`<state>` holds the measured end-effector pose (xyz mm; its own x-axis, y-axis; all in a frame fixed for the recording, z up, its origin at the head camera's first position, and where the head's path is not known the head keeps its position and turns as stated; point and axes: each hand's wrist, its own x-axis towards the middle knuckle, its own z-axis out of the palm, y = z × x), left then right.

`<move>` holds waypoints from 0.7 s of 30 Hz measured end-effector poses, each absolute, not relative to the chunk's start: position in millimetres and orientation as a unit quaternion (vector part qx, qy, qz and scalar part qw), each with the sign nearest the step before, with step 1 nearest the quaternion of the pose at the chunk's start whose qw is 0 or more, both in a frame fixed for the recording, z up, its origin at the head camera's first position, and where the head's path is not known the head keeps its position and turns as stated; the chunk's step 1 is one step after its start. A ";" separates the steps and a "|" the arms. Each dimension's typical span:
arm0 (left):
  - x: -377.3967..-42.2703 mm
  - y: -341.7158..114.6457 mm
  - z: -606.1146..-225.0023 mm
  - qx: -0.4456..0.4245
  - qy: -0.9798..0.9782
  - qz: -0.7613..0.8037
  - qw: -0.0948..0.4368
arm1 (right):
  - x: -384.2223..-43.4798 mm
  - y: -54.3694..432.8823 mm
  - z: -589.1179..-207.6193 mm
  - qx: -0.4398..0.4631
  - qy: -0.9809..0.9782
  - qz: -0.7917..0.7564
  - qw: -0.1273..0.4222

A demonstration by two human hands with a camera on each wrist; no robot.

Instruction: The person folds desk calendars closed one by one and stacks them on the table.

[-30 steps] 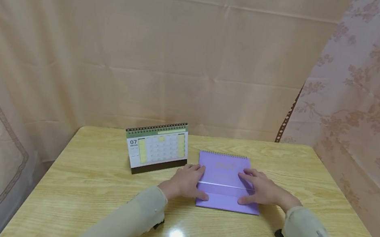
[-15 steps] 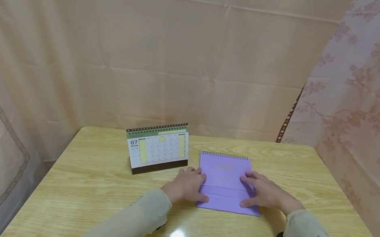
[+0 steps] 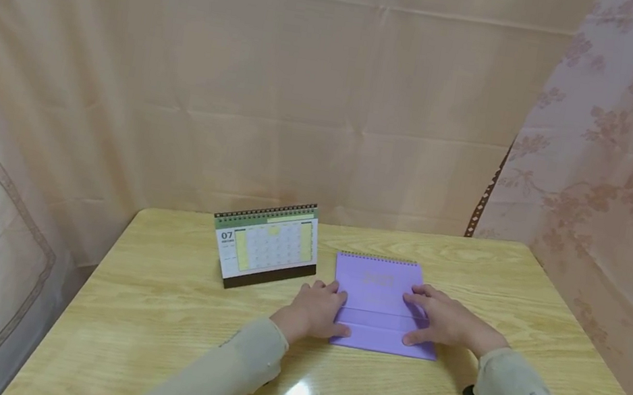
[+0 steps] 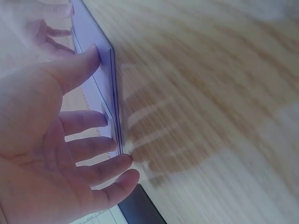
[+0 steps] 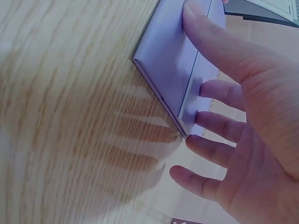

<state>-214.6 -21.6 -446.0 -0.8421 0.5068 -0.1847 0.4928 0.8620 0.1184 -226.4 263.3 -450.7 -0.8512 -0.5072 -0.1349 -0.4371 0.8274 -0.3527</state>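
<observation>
A purple spiral-bound desk calendar (image 3: 375,295) lies folded flat on the wooden table, its wire binding at the far side. My left hand (image 3: 317,310) is at its left edge, thumb on the near purple strip and fingertips along the side. On the opposite edge, my right hand (image 3: 448,321) touches it the same way, thumb on the strip and fingers spread. Both wrist views show the fingers loosely extended, with the thumb on the purple cover (image 4: 103,77) at left and on the cover (image 5: 170,60) at right. Neither hand curls round it.
A second desk calendar (image 3: 269,245), with a green top and a dark base, stands upright behind and left of my left hand. Around them spreads the wooden table (image 3: 162,325). A beige curtain (image 3: 282,97) hangs behind it, and a floral cloth (image 3: 631,190) hangs at the right.
The head view has shifted slightly. My left fingertips have slid a little nearer along the purple calendar's edge. A bright glare line across the cover has faded; both hands stay on it.
</observation>
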 end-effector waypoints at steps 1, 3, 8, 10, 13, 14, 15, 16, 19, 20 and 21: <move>-214.4 -21.4 -446.1 0.261 0.959 0.033 0.106 | -226.3 263.3 -450.4 -0.247 0.950 -0.157 0.113; -214.0 -21.1 -446.1 0.259 0.959 0.034 0.108 | -226.1 262.8 -449.9 -0.247 0.949 -0.157 0.114; -212.8 -21.0 -447.0 0.257 0.960 0.033 0.105 | -225.4 261.5 -449.6 -0.247 0.948 -0.160 0.124; -211.9 -21.3 -447.8 0.259 0.960 0.029 0.099 | -225.0 261.0 -449.0 -0.248 0.947 -0.158 0.126; -210.5 -21.8 -449.1 0.264 0.961 0.020 0.085 | -225.3 260.8 -447.7 -0.245 0.948 -0.157 0.131; -210.2 -21.8 -449.4 0.265 0.961 0.018 0.082 | -225.4 260.8 -447.1 -0.243 0.948 -0.157 0.133; -209.9 -21.9 -449.3 0.265 0.961 0.019 0.079 | -225.4 260.8 -446.6 -0.244 0.948 -0.156 0.134; -209.7 -21.9 -449.4 0.265 0.961 0.019 0.077 | -225.5 260.8 -446.0 -0.244 0.948 -0.155 0.135; -209.1 -21.9 -449.1 0.263 0.961 0.025 0.077 | -226.0 260.7 -445.5 -0.240 0.948 -0.156 0.138; -209.1 -21.8 -449.0 0.262 0.961 0.027 0.078 | -226.2 260.5 -445.5 -0.241 0.948 -0.154 0.137; -208.8 -21.9 -448.8 0.262 0.961 0.029 0.079 | -226.4 260.4 -445.6 -0.243 0.948 -0.151 0.137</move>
